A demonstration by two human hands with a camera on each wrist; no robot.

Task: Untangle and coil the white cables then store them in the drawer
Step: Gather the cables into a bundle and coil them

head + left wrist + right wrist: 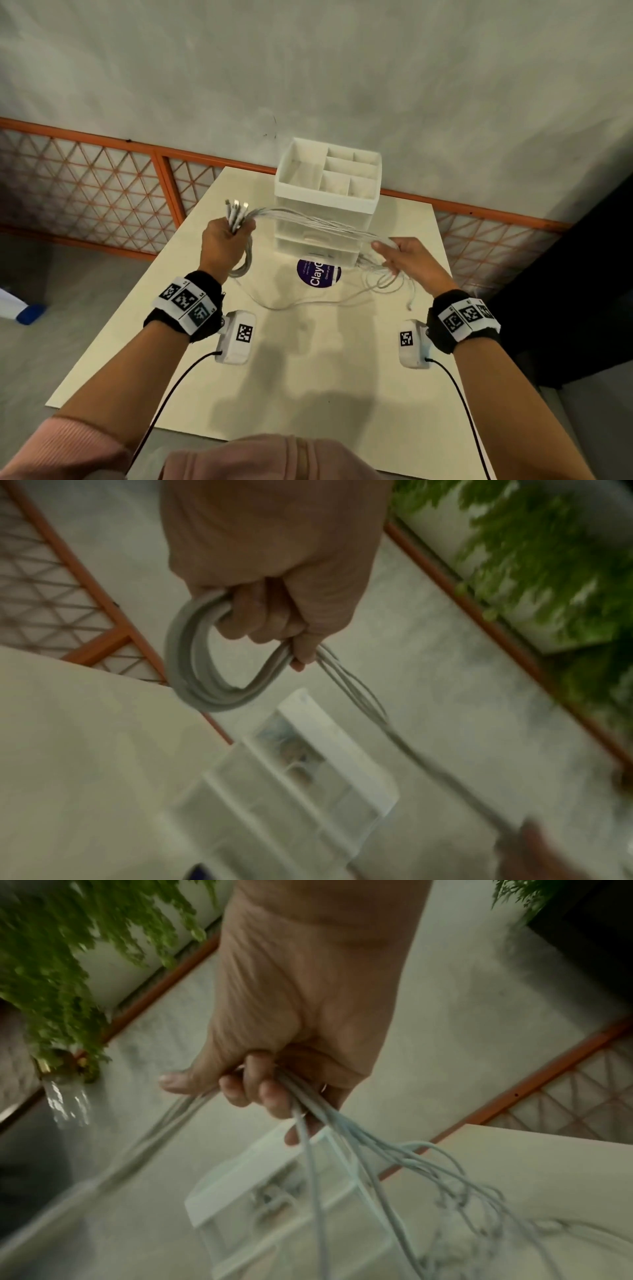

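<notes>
Several white cables (322, 222) stretch between my two hands above the table. My left hand (222, 243) grips a coiled bundle of them (202, 674), with the plug ends (236, 207) sticking up out of the fist. My right hand (400, 255) holds the loose strands (329, 1123) with curled fingers; the rest hangs down in a tangle (380, 281) onto the table. The white drawer unit (325, 219) stands behind the cables, with its drawers (315, 251) closed.
The cream table (291, 359) has a purple round sticker (318, 272) in front of the drawer unit. The unit's top is an open tray with dividers (339, 171). An orange lattice fence (102, 185) runs behind, and a dark object (582, 291) stands at the right.
</notes>
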